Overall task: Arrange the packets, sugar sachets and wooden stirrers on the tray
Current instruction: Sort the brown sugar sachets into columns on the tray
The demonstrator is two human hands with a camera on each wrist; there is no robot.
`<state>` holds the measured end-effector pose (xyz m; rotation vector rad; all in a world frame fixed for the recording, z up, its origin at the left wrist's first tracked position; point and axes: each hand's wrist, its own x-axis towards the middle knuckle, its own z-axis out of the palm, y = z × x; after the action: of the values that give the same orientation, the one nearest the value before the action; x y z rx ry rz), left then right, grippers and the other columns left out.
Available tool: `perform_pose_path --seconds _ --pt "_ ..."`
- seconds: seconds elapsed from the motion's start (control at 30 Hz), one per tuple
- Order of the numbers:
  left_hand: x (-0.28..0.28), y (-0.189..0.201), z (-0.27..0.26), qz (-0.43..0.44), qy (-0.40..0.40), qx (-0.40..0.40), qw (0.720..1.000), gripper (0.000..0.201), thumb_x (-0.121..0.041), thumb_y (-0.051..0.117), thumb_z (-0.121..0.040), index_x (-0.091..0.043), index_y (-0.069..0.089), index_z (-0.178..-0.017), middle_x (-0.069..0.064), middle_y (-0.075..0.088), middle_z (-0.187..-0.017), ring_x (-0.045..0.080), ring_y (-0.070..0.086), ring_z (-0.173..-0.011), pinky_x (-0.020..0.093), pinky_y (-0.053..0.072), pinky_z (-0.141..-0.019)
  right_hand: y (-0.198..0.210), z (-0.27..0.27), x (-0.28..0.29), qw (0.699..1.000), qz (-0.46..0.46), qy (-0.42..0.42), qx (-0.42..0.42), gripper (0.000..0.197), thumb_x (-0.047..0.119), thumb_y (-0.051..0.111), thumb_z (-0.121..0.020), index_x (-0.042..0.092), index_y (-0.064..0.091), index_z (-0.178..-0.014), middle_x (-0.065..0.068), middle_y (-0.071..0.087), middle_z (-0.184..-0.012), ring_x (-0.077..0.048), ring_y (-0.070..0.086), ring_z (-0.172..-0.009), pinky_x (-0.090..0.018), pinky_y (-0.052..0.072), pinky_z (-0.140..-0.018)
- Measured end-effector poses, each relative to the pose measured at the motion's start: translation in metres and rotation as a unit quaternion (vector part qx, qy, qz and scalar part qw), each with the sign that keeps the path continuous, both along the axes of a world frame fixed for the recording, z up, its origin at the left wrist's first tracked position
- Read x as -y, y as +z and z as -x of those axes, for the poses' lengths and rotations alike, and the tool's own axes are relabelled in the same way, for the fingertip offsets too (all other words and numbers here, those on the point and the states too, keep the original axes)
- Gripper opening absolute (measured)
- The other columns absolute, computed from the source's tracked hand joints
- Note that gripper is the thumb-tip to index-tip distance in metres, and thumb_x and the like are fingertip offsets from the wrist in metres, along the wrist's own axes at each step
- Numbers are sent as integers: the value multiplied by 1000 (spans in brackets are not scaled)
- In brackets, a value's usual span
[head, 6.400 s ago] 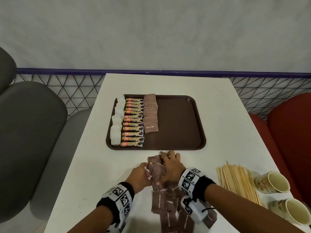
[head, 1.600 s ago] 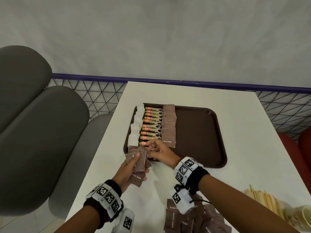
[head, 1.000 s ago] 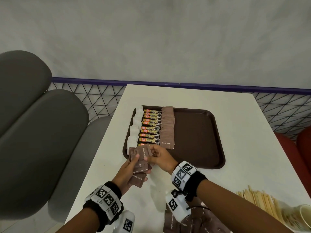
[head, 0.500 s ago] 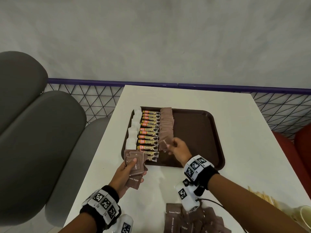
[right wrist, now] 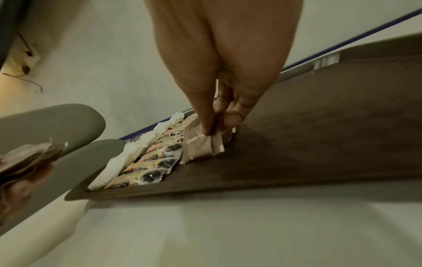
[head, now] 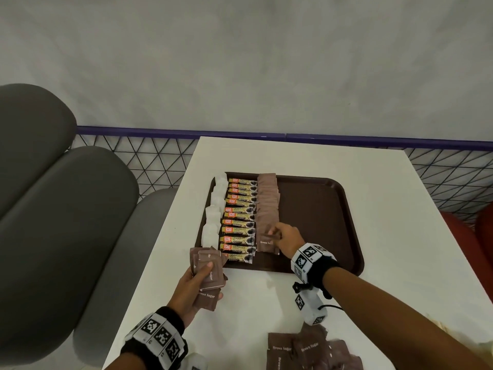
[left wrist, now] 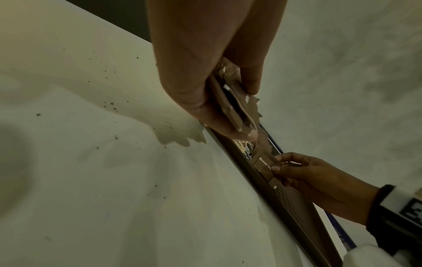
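A brown tray (head: 320, 222) lies on the white table (head: 386, 209). Along its left part run a column of white sachets (head: 213, 217), a column of coffee granule packets (head: 240, 222) and a column of brown sugar sachets (head: 267, 204). My right hand (head: 277, 233) pinches one brown sugar sachet (right wrist: 200, 144) at the near end of that brown column, low over the tray. Just off the tray's near left corner, my left hand (head: 197, 281) grips a fanned stack of brown sugar sachets (head: 209, 271), thumb on top.
A loose pile of brown sugar sachets (head: 301, 351) lies on the table near me, under my right forearm. Grey chairs (head: 66, 209) stand to the left and a red seat (head: 466, 236) to the right. A mesh railing (head: 160, 161) runs behind the table.
My right hand took one sachet from the stack in my left hand and carried it right onto the tray, to the near end of the brown column. The left hand stayed put.
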<state>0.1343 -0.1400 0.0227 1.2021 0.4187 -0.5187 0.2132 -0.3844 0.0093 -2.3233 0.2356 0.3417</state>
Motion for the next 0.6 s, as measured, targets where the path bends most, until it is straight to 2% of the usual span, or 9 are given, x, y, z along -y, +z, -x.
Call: perform_pose_path --seconds 0.03,0.1,0.17,0.27,0.4,0.5,0.6 --pt "0 -1 0 0 0 -2 1000 30 -21 53 -92 -13 58 -120 18 67 -101 26 62 -82 34 55 -58 -1 -1 -2 1000 14 3 2 32 -5 49 -84 22 53 -67 -5 59 -82 -19 58 -72 -21 46 -61" --pt "-1 -2 0 -2 -2 -4 1000 29 -21 54 -92 -13 59 -119 18 67 -100 26 62 -81 34 55 -58 -2 -3 -5 999 48 17 5 20 -3 50 -84 12 62 -83 -12 58 -102 -27 60 -92 -25 45 -76" --pt "-2 -1 0 0 -5 -7 1000 28 -22 54 -92 -14 59 -118 18 67 -98 26 62 -81 35 55 -59 -4 -3 -7 997 72 23 9 19 -2 49 -85 8 63 -94 -12 52 -110 -28 58 -99 -27 44 -82" --pt "-3 -3 -1 2 -5 -18 1000 28 -23 54 -91 -13 59 -117 20 67 -97 27 63 -81 35 55 -61 -4 -3 -8 996 80 15 20 18 -2 48 -84 13 55 -90 -10 50 -110 -30 57 -96 -32 45 -83" --pt "-3 -3 -2 15 -14 -21 1000 30 -21 52 -91 -13 60 -119 20 67 -96 28 62 -83 35 53 -63 -4 -2 -9 996 78 16 34 20 -2 47 -85 17 41 -87 -11 47 -110 -31 56 -92 -32 42 -77" --pt "-2 1 -3 29 -22 -18 999 27 -17 46 -93 -12 62 -114 19 67 -93 27 61 -82 34 51 -62 -5 -2 -9 995 87 16 44 18 -2 48 -86 15 42 -90 -12 46 -112 -29 53 -91 -32 43 -76" --pt "0 4 -3 29 -26 -14 999 29 -14 44 -92 -12 61 -115 18 67 -97 26 61 -82 33 52 -61 -8 -2 -7 992 114 19 52 21 2 54 -85 8 48 -104 -11 44 -118 -25 46 -106 -34 45 -84"
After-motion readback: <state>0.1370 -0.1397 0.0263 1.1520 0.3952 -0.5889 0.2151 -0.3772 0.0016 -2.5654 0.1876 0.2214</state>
